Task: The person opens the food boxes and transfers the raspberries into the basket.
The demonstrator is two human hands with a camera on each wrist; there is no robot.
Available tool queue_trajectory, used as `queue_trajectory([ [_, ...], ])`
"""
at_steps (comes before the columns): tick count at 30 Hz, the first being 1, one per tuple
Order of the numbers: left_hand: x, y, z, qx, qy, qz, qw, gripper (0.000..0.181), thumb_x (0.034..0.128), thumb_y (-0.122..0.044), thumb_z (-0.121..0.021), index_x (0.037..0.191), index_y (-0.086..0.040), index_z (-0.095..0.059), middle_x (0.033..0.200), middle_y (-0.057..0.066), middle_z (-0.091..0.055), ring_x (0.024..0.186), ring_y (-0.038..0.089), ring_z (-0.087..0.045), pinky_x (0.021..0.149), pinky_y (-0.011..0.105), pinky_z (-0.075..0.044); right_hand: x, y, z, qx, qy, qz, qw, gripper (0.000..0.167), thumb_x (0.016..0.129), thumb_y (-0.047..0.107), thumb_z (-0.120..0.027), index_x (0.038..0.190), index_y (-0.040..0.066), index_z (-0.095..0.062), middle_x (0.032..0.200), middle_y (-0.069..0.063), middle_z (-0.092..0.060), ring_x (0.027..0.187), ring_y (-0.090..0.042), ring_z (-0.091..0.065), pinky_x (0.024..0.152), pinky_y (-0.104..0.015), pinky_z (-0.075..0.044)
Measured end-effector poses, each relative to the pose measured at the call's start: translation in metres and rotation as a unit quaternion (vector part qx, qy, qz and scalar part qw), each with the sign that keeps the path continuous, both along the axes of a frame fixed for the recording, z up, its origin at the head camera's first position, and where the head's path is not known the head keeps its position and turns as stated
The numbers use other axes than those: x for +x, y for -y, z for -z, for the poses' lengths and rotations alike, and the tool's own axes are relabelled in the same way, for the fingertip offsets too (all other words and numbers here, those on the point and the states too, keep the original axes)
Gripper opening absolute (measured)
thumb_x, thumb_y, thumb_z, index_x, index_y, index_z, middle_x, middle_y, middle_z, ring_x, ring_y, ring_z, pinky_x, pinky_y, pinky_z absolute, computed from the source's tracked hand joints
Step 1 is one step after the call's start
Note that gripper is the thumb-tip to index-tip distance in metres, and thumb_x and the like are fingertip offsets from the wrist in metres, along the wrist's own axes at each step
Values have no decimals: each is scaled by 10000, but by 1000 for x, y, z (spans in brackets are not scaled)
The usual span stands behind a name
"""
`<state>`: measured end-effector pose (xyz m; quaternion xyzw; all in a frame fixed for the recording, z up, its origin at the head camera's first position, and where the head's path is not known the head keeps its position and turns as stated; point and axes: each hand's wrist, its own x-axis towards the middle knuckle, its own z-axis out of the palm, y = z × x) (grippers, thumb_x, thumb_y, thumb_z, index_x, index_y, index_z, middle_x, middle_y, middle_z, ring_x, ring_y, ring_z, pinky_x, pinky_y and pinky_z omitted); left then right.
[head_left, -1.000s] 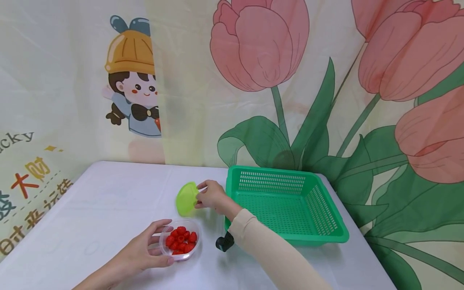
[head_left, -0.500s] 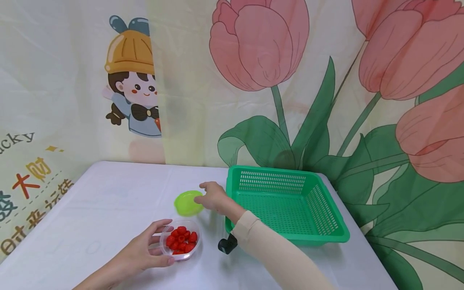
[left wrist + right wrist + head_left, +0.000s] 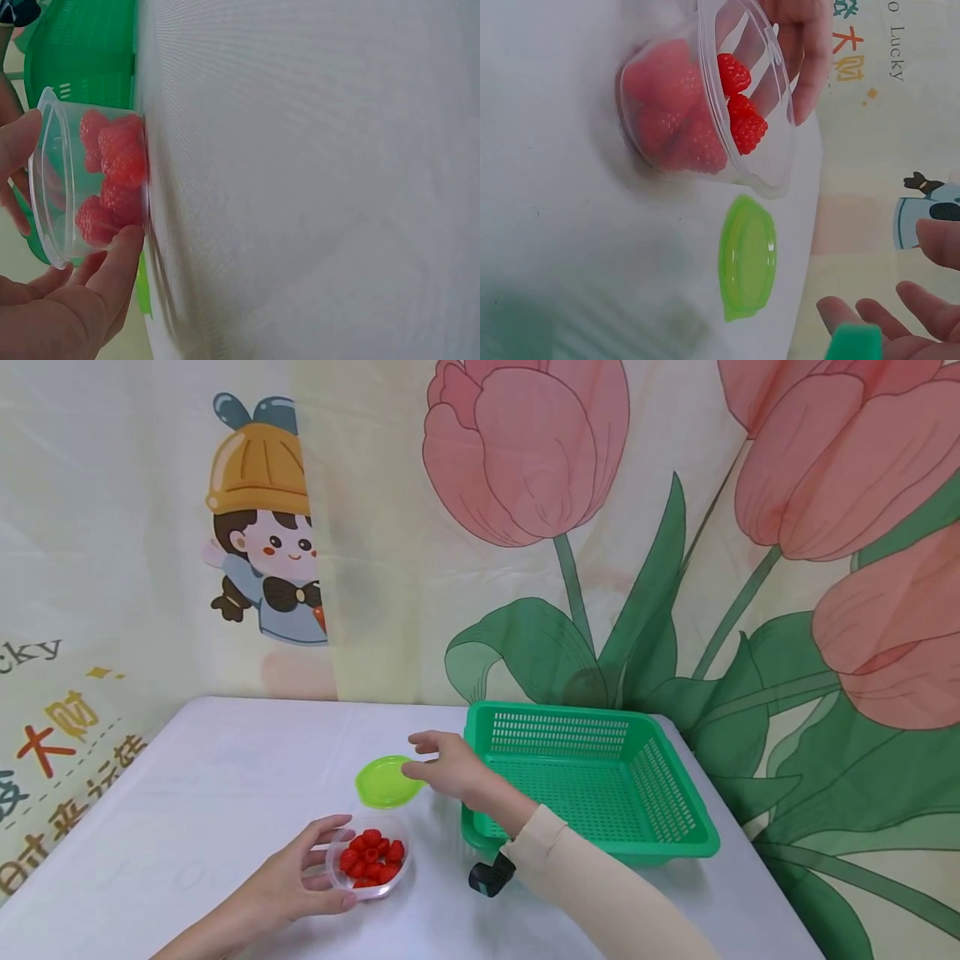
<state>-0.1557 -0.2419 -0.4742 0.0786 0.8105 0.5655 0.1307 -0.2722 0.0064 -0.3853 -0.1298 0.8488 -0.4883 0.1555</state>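
Observation:
A clear round plastic tub (image 3: 377, 894) of red raspberries (image 3: 372, 857) stands uncovered on the table. My left hand (image 3: 288, 878) grips it from the left, with the thumb on the near side and the fingers around the far side. Behind the tub lies a light green lid (image 3: 382, 783), flat on the cloth. Just right of the lid, my right hand (image 3: 453, 768) hovers with its fingers spread and holds nothing. In the right wrist view the lid and that hand's fingers are visibly apart.
A large green slotted basket (image 3: 585, 785) sits right of the lid, close under the right forearm. A white cloth covers the table (image 3: 255, 777). Behind hangs a curtain printed with tulips (image 3: 555, 452) and a cartoon child. A black camera (image 3: 491, 877) is at the right wrist.
The right hand has let go of the lid, which was tilted up and now lies flat. That hand has drawn slightly right. The left hand and tub have stayed put.

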Motion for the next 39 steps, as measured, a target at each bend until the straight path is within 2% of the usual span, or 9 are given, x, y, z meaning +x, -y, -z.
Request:
queue_trajectory([
  [5,0,1,1,-8,128,-39,9999,1005,851,-159,-906,1637,-107,-282,1608,275,-387,1368,443,-551,934,368,-633,3,-8,-1,-152,-41,-155,9998,519,1011,287,-750,1496,177,-601,1452,-69,-630,1293,-307,-640,1027,-474,-591],
  [11,0,3,1,41,120,21,9999,1013,853,-154,-906,1639,-99,-271,1612,296,-368,1379,470,-534,934,368,-633,8,-15,-4,-171,-231,-359,9989,515,1008,271,-753,1492,178,-604,1439,-72,-640,1270,-297,-656,995,-450,-608],
  [20,1,4,2,34,50,55,10000,1007,857,-161,-903,1639,-95,-270,1606,304,-373,1375,473,-536,926,362,-635,21,-19,-1,-35,-674,-764,9948,483,997,241,-770,1453,161,-631,1397,-43,-660,1205,-215,-694,893,-327,-638],
  [30,1,4,0,57,-190,160,9997,993,859,-157,-900,1635,-83,-285,1595,294,-400,1375,464,-541,958,348,-619,35,-17,1,316,-1233,-1236,9841,473,985,180,-782,1431,105,-645,1356,-49,-684,1136,-166,-702,851,-196,-604],
  [39,1,4,-1,73,-123,171,9998,1000,865,-167,-896,1641,-87,-271,1599,287,-396,1374,461,-546,954,343,-621,41,-8,7,517,-1456,-1614,9747,435,957,141,-810,1370,83,-687,1276,-19,-726,986,-37,-701,806,-134,-576],
])
